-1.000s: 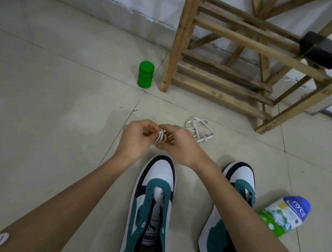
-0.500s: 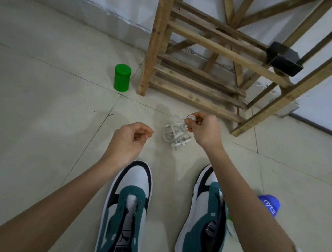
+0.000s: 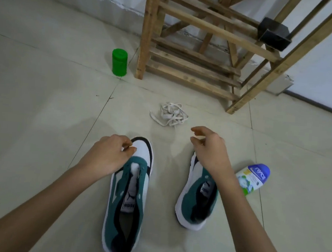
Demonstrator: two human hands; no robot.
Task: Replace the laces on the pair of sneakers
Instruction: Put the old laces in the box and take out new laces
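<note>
Two green-and-white sneakers lie on the tiled floor with no laces in them: the left sneaker (image 3: 130, 194) and the right sneaker (image 3: 196, 199), which leans on its side. A loose pile of white laces (image 3: 172, 114) lies on the floor beyond their toes. My left hand (image 3: 109, 155) hovers over the left sneaker's toe, fingers curled and thumb against forefinger, with nothing visible in it. My right hand (image 3: 211, 149) hangs above the right sneaker's toe with loosely curled fingers, empty, a short way from the laces.
A wooden rack (image 3: 185, 67) stands against the wall behind the laces, with a black box (image 3: 273, 36) on a rail. A green jar (image 3: 119, 62) stands left of the rack's leg. A white-and-blue bottle (image 3: 253, 177) lies right of the right sneaker.
My right hand carried the bundled lace to the pile, let go of it and drew back over the right sneaker. My left hand came back over the left sneaker's toe.
</note>
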